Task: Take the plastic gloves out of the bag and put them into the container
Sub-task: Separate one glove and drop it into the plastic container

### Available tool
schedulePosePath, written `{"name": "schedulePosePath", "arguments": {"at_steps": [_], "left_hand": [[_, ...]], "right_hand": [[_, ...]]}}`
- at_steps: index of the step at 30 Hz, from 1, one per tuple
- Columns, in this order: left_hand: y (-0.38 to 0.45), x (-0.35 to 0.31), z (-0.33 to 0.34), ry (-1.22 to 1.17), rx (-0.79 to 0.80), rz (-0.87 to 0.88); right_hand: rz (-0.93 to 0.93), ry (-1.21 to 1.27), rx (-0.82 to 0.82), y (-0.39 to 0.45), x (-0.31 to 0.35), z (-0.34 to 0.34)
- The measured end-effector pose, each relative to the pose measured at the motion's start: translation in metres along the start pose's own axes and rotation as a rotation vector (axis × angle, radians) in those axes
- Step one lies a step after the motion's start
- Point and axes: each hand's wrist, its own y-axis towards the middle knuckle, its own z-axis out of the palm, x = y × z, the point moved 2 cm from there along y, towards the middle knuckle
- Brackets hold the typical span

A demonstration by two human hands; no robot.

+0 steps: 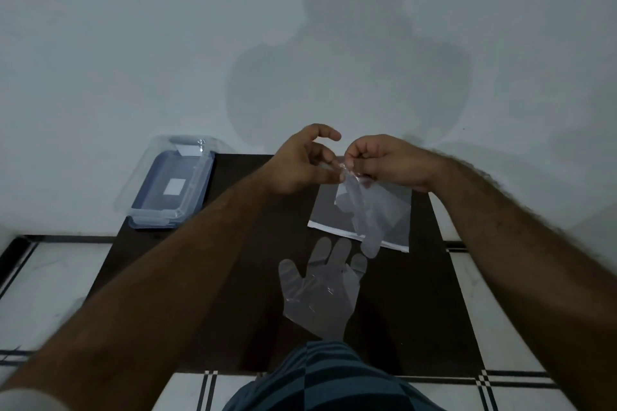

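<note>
Head view. A dark brown rectangular tabletop point(253, 277) stands against a pale, matt wall point(133, 43), over a white tiled floor with black lines point(60, 294). Two bare forearms reach in from the lower corners and meet at about 12 o'clock over the table's far edge.

The left hand point(300, 162) has thumb and fingertips drawn together on the top edge of a thin, translucent, crinkled plastic glove point(362, 213), its forefinger curled free above. The right hand point(387, 162) is closed in a loose fist, its fingertips nipping the same edge just beside the left. This glove hangs down from the two hands, its fingers pointing toward 6 o'clock, in front of a flat, clear rectangular plastic bag with a white strip along its near edge point(325, 210), which lies on the table below the hands. Whether the bag holds anything more cannot be told.

A second translucent plastic glove point(319, 290) lies flat and wrinkled at the table's centre, fingers spread toward 12 o'clock, apart from the bag. Gloves counted: two.

At 10 o'clock, on the table's far left corner, sits one clear, round-cornered rectangular plastic container with a blue base point(173, 183); white patches show through it, and no glove is seen inside.

A striped blue-grey garment point(327, 377) fills 6 o'clock.
</note>
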Motion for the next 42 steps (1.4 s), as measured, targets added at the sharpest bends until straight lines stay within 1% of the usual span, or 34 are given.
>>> {"name": "schedulePosePath", "arguments": {"at_steps": [3,5,7,10,13,15,19,23,28,34,38,42], "left_hand": [[0.0,0.0,-0.005,-0.064,-0.057,0.006],[-0.001,0.005,-0.009,-0.133,-0.098,0.01],[-0.004,0.01,-0.016,-0.194,-0.14,0.01],[-0.009,0.017,-0.028,-0.26,-0.189,-0.025],[-0.015,0.023,-0.043,-0.299,-0.243,-0.087],[-0.019,0.027,-0.056,-0.307,-0.288,-0.115],[-0.034,0.026,-0.083,-0.247,-0.367,-0.117],[-0.052,0.026,-0.121,-0.166,-0.465,-0.145],[-0.071,0.035,-0.181,-0.116,-0.569,-0.181],[-0.081,0.063,-0.274,-0.008,-0.656,-0.235],[-0.074,0.087,-0.341,0.088,-0.718,-0.239],[-0.056,0.122,-0.404,0.222,-0.717,-0.261]], "right_hand": [[-0.018,0.085,-0.021,0.001,0.004,0.0],[-0.002,0.157,-0.076,0.001,0.001,0.002],[0.006,0.136,-0.113,0.002,-0.009,0.001],[-0.016,0.142,-0.075,0.002,-0.025,0.001],[-0.017,0.017,-0.143,0.011,-0.034,0.005],[-0.029,-0.007,-0.15,0.022,-0.033,0.008],[-0.074,0.019,-0.12,0.051,-0.014,0.011],[-0.146,-0.015,-0.08,0.088,0.016,0.018],[-0.125,0.027,-0.067,0.149,0.049,0.045],[-0.125,-0.034,-0.162,0.238,0.088,0.11],[-0.105,-0.131,-0.208,0.302,0.107,0.153],[-0.096,-0.199,-0.299,0.361,0.121,0.181]]}}
